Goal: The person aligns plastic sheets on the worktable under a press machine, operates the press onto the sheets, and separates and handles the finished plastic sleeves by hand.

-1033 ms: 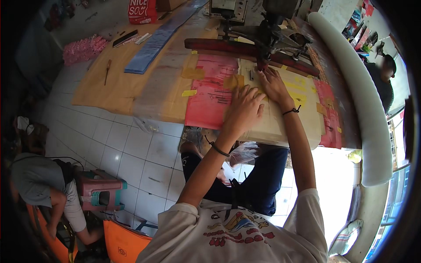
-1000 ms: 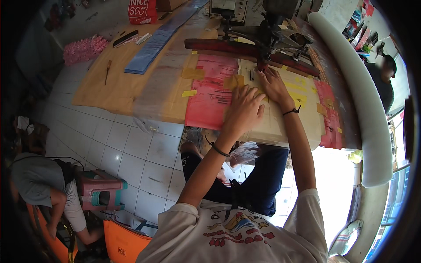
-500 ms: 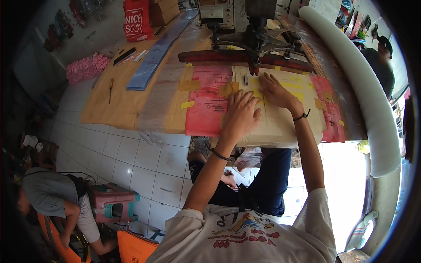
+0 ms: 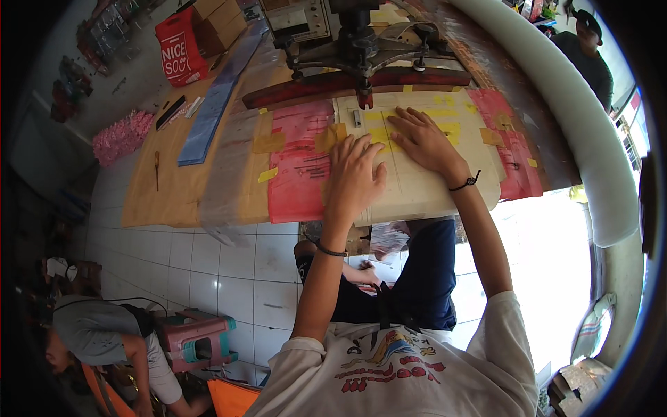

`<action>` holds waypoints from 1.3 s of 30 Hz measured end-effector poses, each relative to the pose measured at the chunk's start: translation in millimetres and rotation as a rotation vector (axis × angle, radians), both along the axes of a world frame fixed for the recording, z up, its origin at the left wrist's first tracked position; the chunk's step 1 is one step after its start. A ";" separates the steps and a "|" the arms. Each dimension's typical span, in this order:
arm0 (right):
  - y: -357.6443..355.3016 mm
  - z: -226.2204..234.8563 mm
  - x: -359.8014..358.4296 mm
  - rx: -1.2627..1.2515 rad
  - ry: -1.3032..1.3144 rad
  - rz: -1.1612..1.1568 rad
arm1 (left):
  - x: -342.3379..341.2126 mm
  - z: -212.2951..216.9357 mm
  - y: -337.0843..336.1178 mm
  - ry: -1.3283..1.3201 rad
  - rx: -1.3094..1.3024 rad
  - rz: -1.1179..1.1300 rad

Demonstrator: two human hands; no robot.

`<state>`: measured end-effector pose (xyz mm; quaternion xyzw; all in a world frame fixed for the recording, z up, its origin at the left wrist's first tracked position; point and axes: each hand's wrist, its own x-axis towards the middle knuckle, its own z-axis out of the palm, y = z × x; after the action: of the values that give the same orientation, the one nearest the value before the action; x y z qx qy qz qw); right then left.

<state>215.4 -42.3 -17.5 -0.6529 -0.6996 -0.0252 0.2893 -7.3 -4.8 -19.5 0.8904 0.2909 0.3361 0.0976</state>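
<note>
My left hand (image 4: pixel 356 177) lies palm down, fingers spread, on a beige board (image 4: pixel 406 193) that carries strips of yellow tape. To its right, my right hand (image 4: pixel 429 147) also rests flat on the board, fingers stretched toward the far side. Neither hand holds anything. Just beyond my left fingertips sits a small grey metal piece (image 4: pixel 357 119). A red sheet (image 4: pixel 297 163), patched with tape, lies at the board's left; another red sheet (image 4: pixel 517 156) borders its right. Over the far edge hangs a press machine's long dark-red bar (image 4: pixel 309 88).
A white roll (image 4: pixel 583 125) runs along the right. Blue folded strips (image 4: pixel 215 115), clear plastic film (image 4: pixel 236 160) and a screwdriver (image 4: pixel 157 170) lie on the table's left. One person (image 4: pixel 104 326) bends low near a stool (image 4: pixel 198 340); another (image 4: pixel 583 59) is at far right.
My view has shifted and tilted, so the table appears further left. My right hand has slid slightly right and lies flatter. My left hand keeps about the same place on the board.
</note>
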 end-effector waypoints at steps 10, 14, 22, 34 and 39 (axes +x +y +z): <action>-4.9 0.0 2.0 0.003 -0.023 -0.016 | 1.4 0.8 -4.0 0.048 -0.025 0.008; -1.5 3.4 0.7 0.008 -0.010 -0.011 | 1.2 0.4 -2.4 0.040 -0.020 0.026; 20.7 11.5 -3.0 -0.090 -0.112 -0.023 | 1.7 -0.7 -1.3 0.028 -0.026 0.051; 76.9 -3.1 -4.5 -0.108 -0.231 0.113 | 3.8 -3.8 -3.9 -0.002 -0.017 0.022; 79.7 -0.5 -10.4 -0.061 -0.181 0.098 | 2.2 -5.3 -1.0 -0.040 -0.033 0.012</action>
<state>205.0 37.4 -18.1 -0.6213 -0.7545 -0.0486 0.2060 -5.1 -5.8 -24.8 0.8800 0.2997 0.3497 0.1164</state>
